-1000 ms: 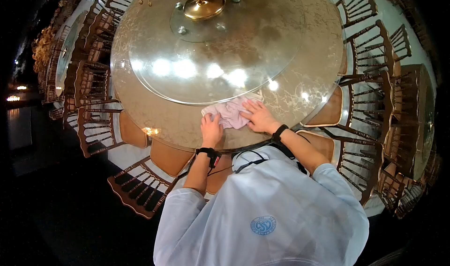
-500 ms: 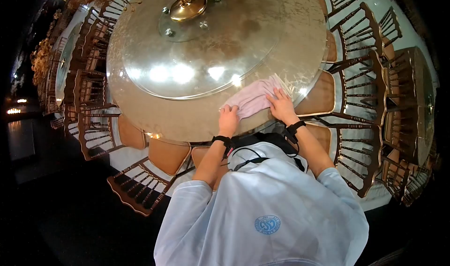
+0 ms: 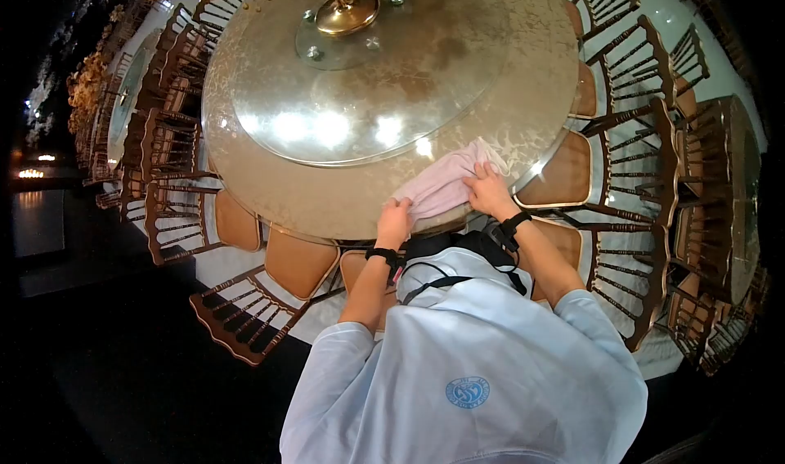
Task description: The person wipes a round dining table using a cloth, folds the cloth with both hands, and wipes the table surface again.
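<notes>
A pale pink cloth (image 3: 442,188) lies bunched near the front edge of a large round table (image 3: 286,206). My left hand (image 3: 394,224) grips the cloth's left end with its fingers bent over it. At the right end, my right hand (image 3: 489,191) pinches the fabric, fingers curled on top. Between the two hands the cloth is creased and rests on the tabletop. Just beyond it curves the rim of a round glass turntable (image 3: 327,149), which carries a brass stand (image 3: 348,14) in its middle.
Wooden chairs with tan seats ring the table, including a chair (image 3: 300,264) at the front left and a chair (image 3: 564,174) at the right. Another round table (image 3: 740,194) stands far right. Yellow foliage (image 3: 86,88) shows at the upper left.
My left hand has drawn slightly toward me and left on the cloth, and its fingers have closed more. The whole view has shifted a little, so the table appears farther right.
</notes>
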Demonstrator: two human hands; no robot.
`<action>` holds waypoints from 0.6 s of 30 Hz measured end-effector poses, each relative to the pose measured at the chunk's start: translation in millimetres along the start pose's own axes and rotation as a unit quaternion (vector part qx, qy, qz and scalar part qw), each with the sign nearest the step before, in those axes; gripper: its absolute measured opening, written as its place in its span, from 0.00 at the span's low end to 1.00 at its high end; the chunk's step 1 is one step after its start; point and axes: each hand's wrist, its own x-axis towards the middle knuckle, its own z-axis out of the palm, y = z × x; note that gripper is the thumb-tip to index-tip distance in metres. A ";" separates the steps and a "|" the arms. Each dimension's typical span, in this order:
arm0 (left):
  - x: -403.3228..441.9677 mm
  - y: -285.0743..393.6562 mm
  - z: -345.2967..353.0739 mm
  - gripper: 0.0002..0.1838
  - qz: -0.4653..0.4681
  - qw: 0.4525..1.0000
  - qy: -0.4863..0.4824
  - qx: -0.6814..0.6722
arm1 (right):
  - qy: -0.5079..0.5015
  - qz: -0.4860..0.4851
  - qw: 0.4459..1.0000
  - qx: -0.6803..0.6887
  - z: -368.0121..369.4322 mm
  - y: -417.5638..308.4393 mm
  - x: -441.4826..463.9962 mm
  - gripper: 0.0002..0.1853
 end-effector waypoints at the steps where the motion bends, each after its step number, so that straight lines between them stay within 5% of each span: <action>1: -0.3 -1.2 -4.4 0.16 -0.020 1.000 -0.014 -0.008 | -0.006 -0.001 1.000 -0.003 0.2 -1.0 0.7 0.24; 18: 59.5 -38.5 -27.8 0.14 -0.049 0.994 0.099 0.016 | -0.018 -0.007 1.000 -0.016 5.6 -22.0 40.9 0.31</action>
